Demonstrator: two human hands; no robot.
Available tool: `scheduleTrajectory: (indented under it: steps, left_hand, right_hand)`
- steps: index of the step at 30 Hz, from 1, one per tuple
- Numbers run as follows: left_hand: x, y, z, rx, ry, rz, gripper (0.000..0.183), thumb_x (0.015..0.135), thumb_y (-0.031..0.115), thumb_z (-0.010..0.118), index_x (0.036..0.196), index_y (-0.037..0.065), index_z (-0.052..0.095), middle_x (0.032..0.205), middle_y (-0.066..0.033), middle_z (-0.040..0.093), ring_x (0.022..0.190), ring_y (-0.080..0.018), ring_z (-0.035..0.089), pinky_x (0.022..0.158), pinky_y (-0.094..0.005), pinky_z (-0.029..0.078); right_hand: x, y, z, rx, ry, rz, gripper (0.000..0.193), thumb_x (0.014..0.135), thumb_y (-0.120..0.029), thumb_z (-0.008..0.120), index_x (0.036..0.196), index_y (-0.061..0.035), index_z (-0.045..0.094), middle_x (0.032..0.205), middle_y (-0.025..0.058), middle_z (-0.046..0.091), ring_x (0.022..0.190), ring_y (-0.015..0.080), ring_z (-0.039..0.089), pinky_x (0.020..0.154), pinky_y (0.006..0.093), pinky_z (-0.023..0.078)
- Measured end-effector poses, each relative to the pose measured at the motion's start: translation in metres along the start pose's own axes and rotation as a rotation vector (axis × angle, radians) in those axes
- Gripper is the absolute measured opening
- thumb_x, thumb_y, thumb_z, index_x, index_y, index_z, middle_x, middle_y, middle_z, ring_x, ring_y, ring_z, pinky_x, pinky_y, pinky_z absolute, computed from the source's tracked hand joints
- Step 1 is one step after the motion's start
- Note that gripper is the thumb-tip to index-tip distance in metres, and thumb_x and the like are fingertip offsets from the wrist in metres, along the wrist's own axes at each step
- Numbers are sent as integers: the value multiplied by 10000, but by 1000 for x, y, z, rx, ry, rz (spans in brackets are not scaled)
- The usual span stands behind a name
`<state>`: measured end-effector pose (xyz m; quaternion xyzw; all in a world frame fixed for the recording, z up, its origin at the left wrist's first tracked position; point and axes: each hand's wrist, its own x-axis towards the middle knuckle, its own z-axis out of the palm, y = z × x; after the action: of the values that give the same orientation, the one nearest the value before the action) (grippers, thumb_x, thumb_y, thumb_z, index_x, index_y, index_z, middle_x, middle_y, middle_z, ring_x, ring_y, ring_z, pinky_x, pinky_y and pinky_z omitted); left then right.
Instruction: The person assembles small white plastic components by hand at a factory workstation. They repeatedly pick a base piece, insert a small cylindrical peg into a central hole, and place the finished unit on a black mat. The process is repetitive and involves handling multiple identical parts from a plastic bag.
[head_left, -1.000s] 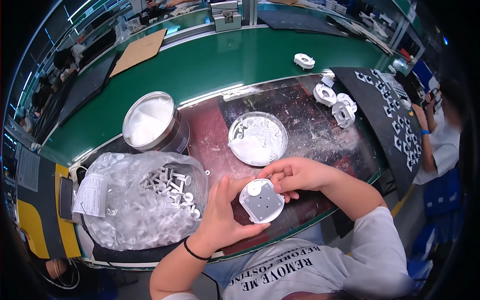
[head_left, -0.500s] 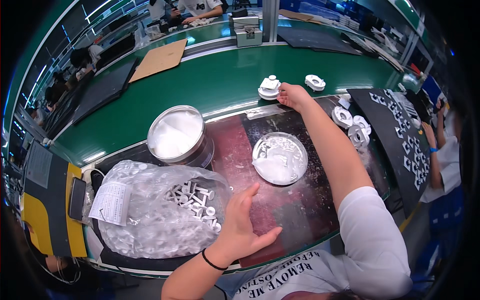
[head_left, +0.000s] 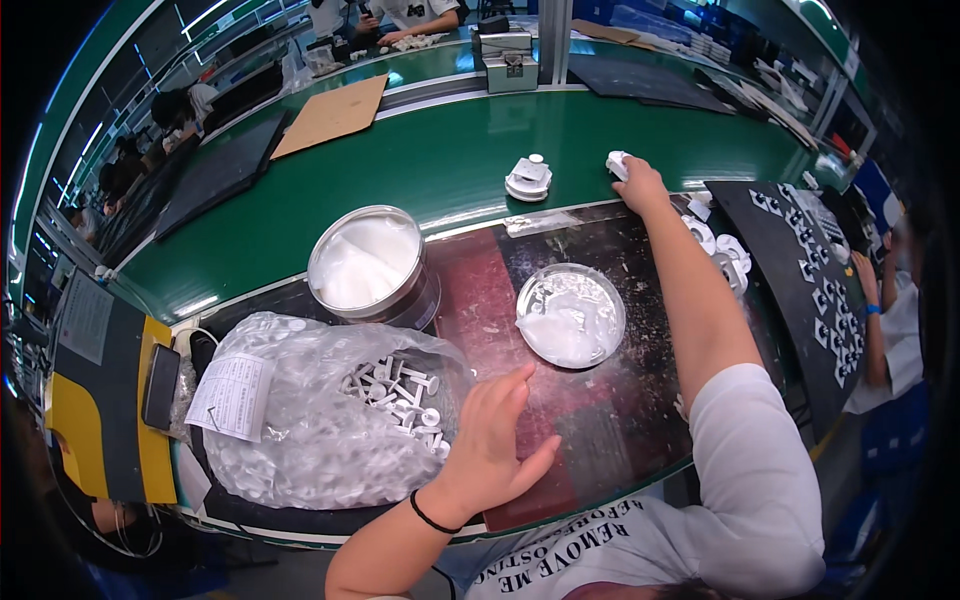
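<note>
One plate-topped unit (head_left: pixel 528 180) is looking assembled; loose housings (head_left: pixel 740 252) are waiting; right hand (head_left: pixel 640 187) apparently gripping another housing (head_left: pixel 617 165), left hand (head_left: pixel 487 440) hovering empty, spread.

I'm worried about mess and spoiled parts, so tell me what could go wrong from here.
The left hand is beside the open bag; a knock might spill its loose pins. The right hand touches a white part, its forearm beside the uncovered dish; dipping lower, it might catch the paste.
</note>
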<state>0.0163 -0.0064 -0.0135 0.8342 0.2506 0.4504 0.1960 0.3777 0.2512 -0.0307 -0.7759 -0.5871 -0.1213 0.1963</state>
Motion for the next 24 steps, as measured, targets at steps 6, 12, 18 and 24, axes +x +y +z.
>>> scheduleTrajectory:
  steps: [6, 12, 18, 24]
  left_hand:
    - [3, -1, -5, 11, -74, -39, 838, 715, 56, 705, 1403, 43, 228, 1334, -232, 402, 1119, -352, 482, 929, -414, 410]
    - [5, 0, -10, 2, -80, -74, 732, 717, 51, 696, 1348, 26, 327, 1322, -230, 416, 1144, -359, 471, 942, -396, 409]
    - [8, 5, -11, -65, -152, -44, 645, 727, 109, 692, 1299, 25, 409, 1277, -195, 463, 1125, -345, 486, 933, -397, 407]
    - [11, 11, -11, -121, -437, 60, 707, 668, 287, 788, 1259, 51, 480, 1230, -152, 506, 1082, -354, 502, 922, -414, 408]
  right_hand:
    - [-19, -7, -40, 293, -85, -61, 414, 803, -191, 650, 1184, -85, 525, 1076, 124, 586, 960, 281, 601, 821, 383, 475]
    - [-101, -40, -159, 1088, -649, -103, 359, 836, -218, 650, 1136, -46, 553, 933, 31, 613, 804, 84, 557, 710, 232, 458]
    - [-187, -56, -175, 1201, -1320, -313, 288, 889, -243, 624, 1075, -23, 625, 950, 13, 643, 831, 72, 568, 728, 237, 471]
    - [-215, -88, -144, 575, -1467, -643, 414, 849, -432, 604, 857, -26, 685, 692, 99, 630, 664, 179, 590, 636, 322, 450]
